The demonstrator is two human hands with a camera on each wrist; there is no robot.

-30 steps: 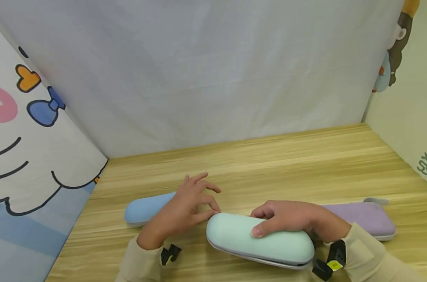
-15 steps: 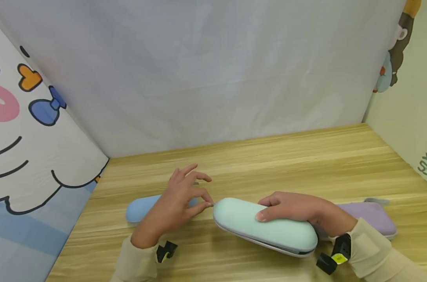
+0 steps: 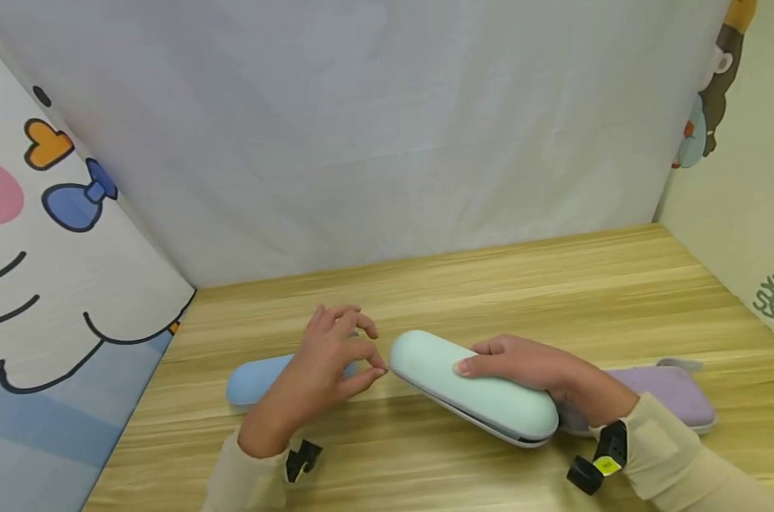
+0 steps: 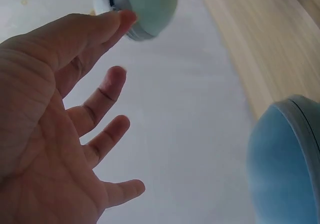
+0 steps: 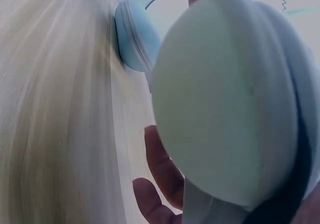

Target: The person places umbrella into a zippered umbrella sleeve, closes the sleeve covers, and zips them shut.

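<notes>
A mint-green hard zippered case (image 3: 470,384) is raised over the table, slanting down to the right, with a dark gap along its seam at the right end. My right hand (image 3: 527,366) grips it from behind, thumb on top and fingers mostly hidden underneath. At its left end, my left hand (image 3: 325,355) pinches the small zipper pull between thumb and index finger; the pull itself is nearly hidden. The other left fingers are spread apart in the left wrist view. The right wrist view shows the case's rounded end (image 5: 205,99) close up.
A blue zippered case (image 3: 259,380) lies on the wooden table (image 3: 425,299) behind my left hand. Behind my right wrist lies a purple zippered case (image 3: 664,391) with a grey strap. A pale cloth (image 3: 393,142) stands along the table's back edge, with printed panels at both sides.
My right hand has lifted the mint-green case up and away, and its left end has tipped higher. The left hand has shifted left, its fingertips staying at the case's left end.
</notes>
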